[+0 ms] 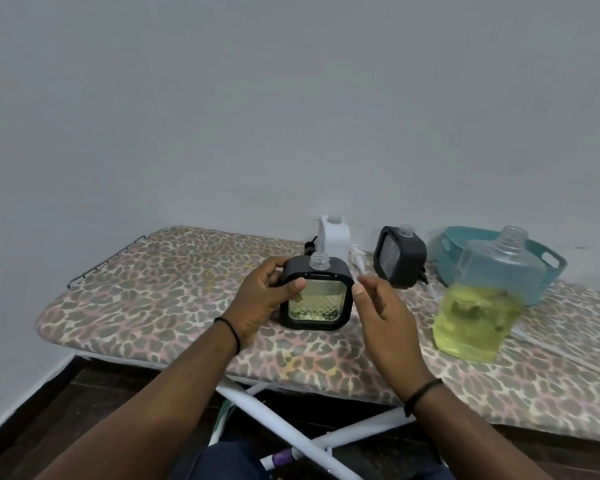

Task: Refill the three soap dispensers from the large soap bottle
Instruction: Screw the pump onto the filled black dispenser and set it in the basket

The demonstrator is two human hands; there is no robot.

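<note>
A black square dispenser (321, 308) with a clear neck and no pump stands on the ironing board (153, 299); yellow-green soap shows through its patterned window. My left hand (264, 299) grips its upper left corner. Just right of it, my right hand (383, 313) hovers with fingers apart, holding nothing. A second black dispenser (400, 259) and a white dispenser (334, 237) stand behind, both uncapped. The large clear soap bottle (482, 303), uncapped and about half full of yellow liquid, stands at the right.
A teal plastic basket (548, 268) sits behind the large bottle. A white pump head (357, 256) and a black pump (309, 249) lie between the rear dispensers. The grey wall runs close behind. White board legs (284, 420) cross below the front edge.
</note>
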